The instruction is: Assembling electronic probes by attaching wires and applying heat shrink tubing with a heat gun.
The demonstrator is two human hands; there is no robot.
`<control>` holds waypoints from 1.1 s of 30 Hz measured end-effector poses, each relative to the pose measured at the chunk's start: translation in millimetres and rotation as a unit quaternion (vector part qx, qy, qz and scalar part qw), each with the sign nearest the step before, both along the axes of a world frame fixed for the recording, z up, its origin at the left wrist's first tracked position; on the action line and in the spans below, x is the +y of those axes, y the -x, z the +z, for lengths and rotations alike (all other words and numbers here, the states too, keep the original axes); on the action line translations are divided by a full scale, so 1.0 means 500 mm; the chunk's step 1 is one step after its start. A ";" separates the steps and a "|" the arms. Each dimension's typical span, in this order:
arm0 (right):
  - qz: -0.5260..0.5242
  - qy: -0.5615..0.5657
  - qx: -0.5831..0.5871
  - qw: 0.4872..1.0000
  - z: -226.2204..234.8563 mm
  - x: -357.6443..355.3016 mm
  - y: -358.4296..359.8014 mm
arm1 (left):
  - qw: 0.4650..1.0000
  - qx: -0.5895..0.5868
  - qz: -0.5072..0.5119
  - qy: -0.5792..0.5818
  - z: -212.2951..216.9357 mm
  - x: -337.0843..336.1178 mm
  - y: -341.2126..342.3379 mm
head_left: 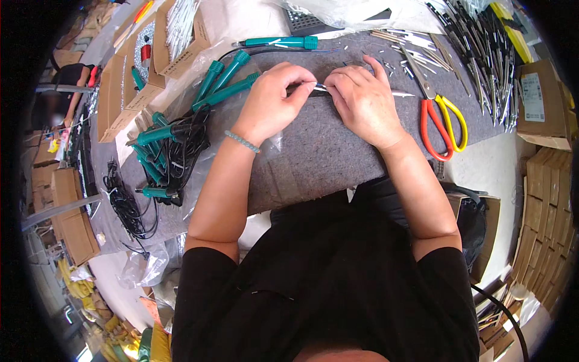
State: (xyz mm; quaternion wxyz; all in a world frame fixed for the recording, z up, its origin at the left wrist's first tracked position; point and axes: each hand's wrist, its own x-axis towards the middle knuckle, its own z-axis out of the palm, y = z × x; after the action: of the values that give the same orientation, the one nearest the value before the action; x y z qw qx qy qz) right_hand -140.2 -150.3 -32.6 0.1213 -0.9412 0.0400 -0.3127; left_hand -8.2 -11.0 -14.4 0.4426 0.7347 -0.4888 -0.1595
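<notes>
Over the grey felt mat (301,157), my left hand (271,99) pinches one end of a thin white-and-silver piece (320,88), like a wire or slim rod. My right hand (365,102) closes on its other end, thumb and fingers together, with one finger raised. The fingertips hide most of this piece. Just right of the right hand a slim white tip (403,94) shows; I cannot tell if it belongs to the same piece. Scissors (431,96) with one red and one yellow handle lie to the right. A green handle (280,42) with a dark cord lies beyond my hands.
Several green handles (226,75) and tangled black cords (187,154) cover the left side. Cardboard boxes (136,90) with thin metal parts stand far left. A bundle of dark and silver rods (482,66) lies far right, near a carton (543,102). Short white sticks (416,45) are scattered beyond the scissors.
</notes>
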 end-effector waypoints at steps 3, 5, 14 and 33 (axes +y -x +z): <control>-0.001 0.001 -0.007 1.000 -0.006 -0.005 0.001 | 0.992 -0.120 -0.033 -0.002 0.001 -0.009 0.007; -0.005 -0.003 -0.008 1.000 -0.008 -0.004 0.001 | 0.992 -0.121 -0.035 -0.004 -0.005 -0.009 0.006; -0.008 -0.032 -0.008 0.999 -0.006 -0.007 0.005 | 1.000 -0.020 -0.016 0.012 -0.005 -0.008 0.005; 0.017 -0.009 0.000 1.000 -0.007 -0.006 0.006 | 0.998 -0.039 -0.057 0.000 -0.004 -0.013 0.004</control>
State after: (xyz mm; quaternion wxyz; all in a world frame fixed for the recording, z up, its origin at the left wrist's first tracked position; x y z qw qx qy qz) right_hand -143.3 -153.2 -36.0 0.1348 -0.9406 0.0268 -0.3104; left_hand -10.0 -17.4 -16.3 0.4131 0.7114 -0.5468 -0.1557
